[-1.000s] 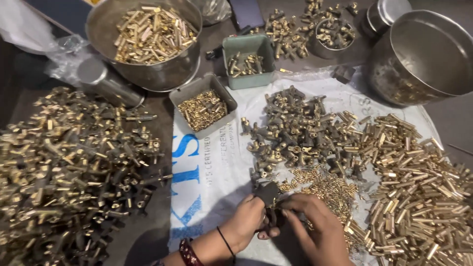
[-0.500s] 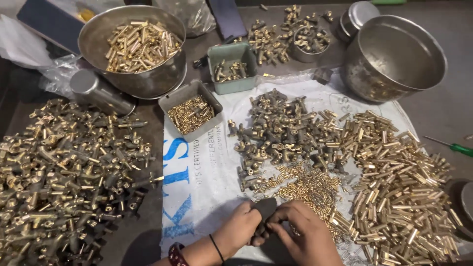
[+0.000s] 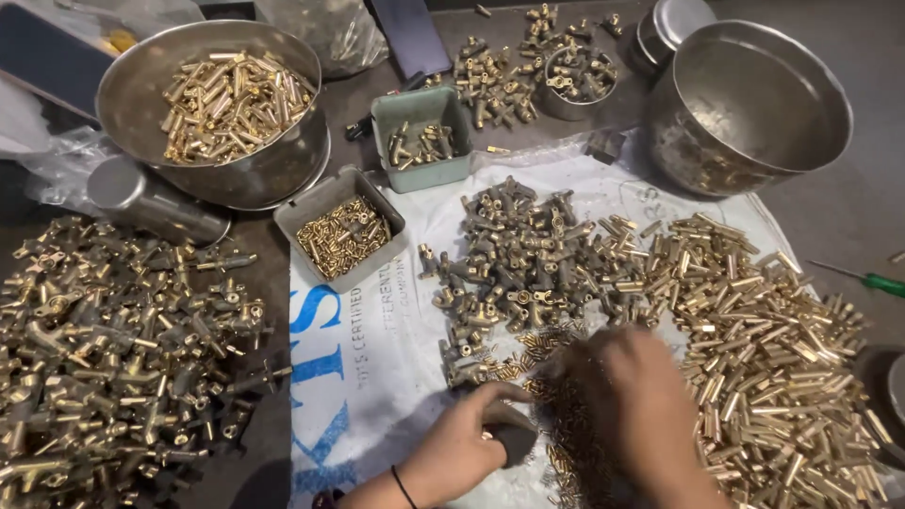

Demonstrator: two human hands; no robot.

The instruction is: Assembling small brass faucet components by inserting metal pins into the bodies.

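Observation:
My left hand (image 3: 457,443) rests low on the white printed sack (image 3: 377,377) and grips a small dark block-like part (image 3: 514,441). My right hand (image 3: 632,410) is motion-blurred, back toward the camera, with its fingers down over a heap of tiny brass pieces (image 3: 566,452); what the fingers hold is hidden. Just above the hands lies a pile of darker brass fittings (image 3: 528,264). To the right spreads a heap of short brass tubes (image 3: 764,349).
A big mound of brass fittings (image 3: 123,349) fills the left. At the back stand a steel bowl of brass tubes (image 3: 217,104), a grey tray (image 3: 344,231), a green tray (image 3: 424,137), a small steel bowl (image 3: 575,80) and a steel pot (image 3: 754,104). A green-handled screwdriver (image 3: 872,281) lies far right.
My right hand has left the dark part and moved up and right over the tiny brass pieces. My left hand still holds the dark part. The view has shifted closer.

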